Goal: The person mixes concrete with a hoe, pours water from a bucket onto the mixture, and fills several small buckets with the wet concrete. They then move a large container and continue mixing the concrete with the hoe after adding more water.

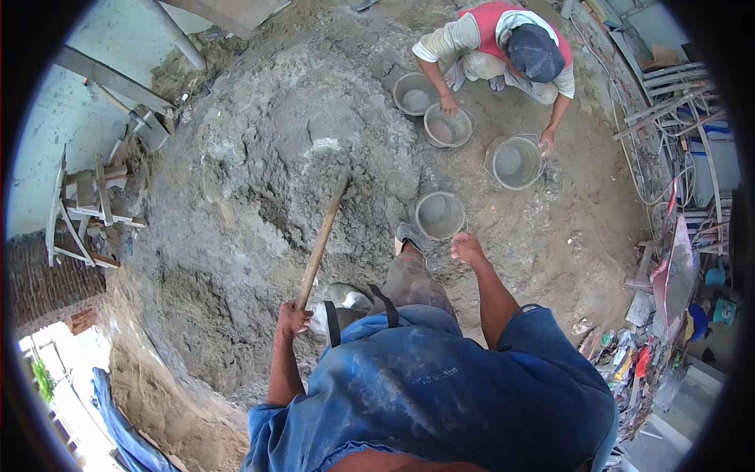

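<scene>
My left hand [294, 318] is wrapped round the lower end of a wooden handle [321, 244]. The handle's far end lies at the grey wet mortar heap [259, 173], and no tool head can be made out there. My right hand [467, 248] is raised with its fingers curled, just below a bucket [440, 215]; whether it holds anything is too small to tell. Farther up are three more buckets: one at the left [415, 94], one in the middle [449, 126] and one at the right [515, 162]. Greyish material shows inside them.
A co-worker in a cap [536, 53] crouches at the top right, hands at the middle and right buckets. Wooden scraps [94, 204] stand by the left wall. Pipes and cables [676, 118] line the right side, with coloured litter [629, 358] lower down.
</scene>
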Tool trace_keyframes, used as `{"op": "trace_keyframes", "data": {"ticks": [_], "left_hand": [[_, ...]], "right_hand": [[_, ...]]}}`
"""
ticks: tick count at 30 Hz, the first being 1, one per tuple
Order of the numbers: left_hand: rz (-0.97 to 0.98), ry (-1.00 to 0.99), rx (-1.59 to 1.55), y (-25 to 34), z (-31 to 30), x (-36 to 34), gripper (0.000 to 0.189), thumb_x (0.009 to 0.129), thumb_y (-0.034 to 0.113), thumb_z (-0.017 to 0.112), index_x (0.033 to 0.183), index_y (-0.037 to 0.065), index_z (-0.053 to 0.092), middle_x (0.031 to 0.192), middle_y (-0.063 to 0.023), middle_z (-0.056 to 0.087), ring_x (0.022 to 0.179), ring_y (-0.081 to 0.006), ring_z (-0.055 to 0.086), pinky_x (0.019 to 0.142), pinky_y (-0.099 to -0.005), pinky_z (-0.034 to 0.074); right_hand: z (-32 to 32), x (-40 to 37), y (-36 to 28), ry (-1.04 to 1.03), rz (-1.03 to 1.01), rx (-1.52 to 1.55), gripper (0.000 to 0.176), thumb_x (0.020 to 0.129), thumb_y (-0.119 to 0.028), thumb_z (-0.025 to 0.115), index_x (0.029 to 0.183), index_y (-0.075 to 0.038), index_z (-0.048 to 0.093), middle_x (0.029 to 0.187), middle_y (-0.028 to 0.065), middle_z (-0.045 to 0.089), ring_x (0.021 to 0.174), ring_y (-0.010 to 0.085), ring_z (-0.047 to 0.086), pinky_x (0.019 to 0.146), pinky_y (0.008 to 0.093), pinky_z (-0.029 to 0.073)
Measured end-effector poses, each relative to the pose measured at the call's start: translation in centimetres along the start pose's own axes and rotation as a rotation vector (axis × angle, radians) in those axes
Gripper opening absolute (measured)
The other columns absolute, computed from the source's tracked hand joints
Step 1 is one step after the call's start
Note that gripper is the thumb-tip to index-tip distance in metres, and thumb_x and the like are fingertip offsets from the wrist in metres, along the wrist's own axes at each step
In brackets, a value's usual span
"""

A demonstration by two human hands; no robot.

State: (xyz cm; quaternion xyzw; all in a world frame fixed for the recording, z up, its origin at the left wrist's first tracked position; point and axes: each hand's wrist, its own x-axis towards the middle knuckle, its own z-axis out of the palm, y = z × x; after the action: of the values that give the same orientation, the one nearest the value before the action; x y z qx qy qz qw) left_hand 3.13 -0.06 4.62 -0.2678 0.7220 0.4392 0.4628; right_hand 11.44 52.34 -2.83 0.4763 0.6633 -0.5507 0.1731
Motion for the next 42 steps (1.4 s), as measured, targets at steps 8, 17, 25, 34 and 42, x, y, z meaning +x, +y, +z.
{"op": "trace_keyframes", "data": {"ticks": [8,17,25,34,42], "left_hand": [[-0.047,0.012,-0.005,0.6,0.2,-0.7,0.027,0.075,-0.003,0.071,0.096,0.000,0.055,0.065,-0.0057,0.055,0.048,-0.0128,0.051,0.039,-0.0269,0.039],[-0.048,-0.015,-0.011,-0.1,-0.1,0.5,0.026,0.074,-0.002,0.072,0.094,-0.001,0.056,0.066,-0.0083,0.059,0.049,-0.0151,0.054,0.037,-0.0299,0.039],[0.060,0.031,0.107,-0.2,-0.1,0.6,0.021,0.077,0.004,0.070,0.094,-0.002,0.060,0.066,-0.0088,0.060,0.050,-0.0150,0.056,0.040,-0.0286,0.043],[0.136,0.069,0.214,0.2,-0.3,0.8,0.023,0.083,0.014,0.063,0.100,-0.002,0.063,0.071,-0.0096,0.064,0.058,-0.0179,0.062,0.046,-0.0311,0.053],[0.246,0.025,0.205,-0.8,-0.4,1.8,0.027,0.084,0.022,0.060,0.086,-0.004,0.065,0.072,-0.0129,0.065,0.057,-0.0197,0.063,0.045,-0.0298,0.053]], "right_hand": [[1.4,-3.7,1.9,-0.198,0.079,-0.391,0.014,0.087,-0.020,0.054,0.089,-0.010,0.064,0.075,0.0036,0.066,0.062,0.0155,0.065,0.051,0.0310,0.047],[2.0,-2.2,1.1,-0.155,0.023,-0.331,0.016,0.087,-0.017,0.054,0.091,-0.007,0.065,0.076,0.0047,0.066,0.063,0.0162,0.065,0.052,0.0321,0.049],[6.0,-4.5,1.1,-0.115,-0.009,-0.104,0.018,0.080,-0.013,0.059,0.091,0.000,0.066,0.070,0.0089,0.066,0.059,0.0189,0.064,0.055,0.0333,0.050],[5.2,-6.6,3.6,-0.181,-0.010,-0.362,0.019,0.086,-0.017,0.057,0.102,-0.009,0.063,0.081,0.0048,0.066,0.066,0.0191,0.067,0.055,0.0340,0.051],[4.3,-8.8,1.9,-0.127,0.144,-0.294,0.018,0.086,-0.019,0.057,0.102,-0.015,0.063,0.082,0.0034,0.066,0.068,0.0172,0.067,0.055,0.0363,0.048]]}}
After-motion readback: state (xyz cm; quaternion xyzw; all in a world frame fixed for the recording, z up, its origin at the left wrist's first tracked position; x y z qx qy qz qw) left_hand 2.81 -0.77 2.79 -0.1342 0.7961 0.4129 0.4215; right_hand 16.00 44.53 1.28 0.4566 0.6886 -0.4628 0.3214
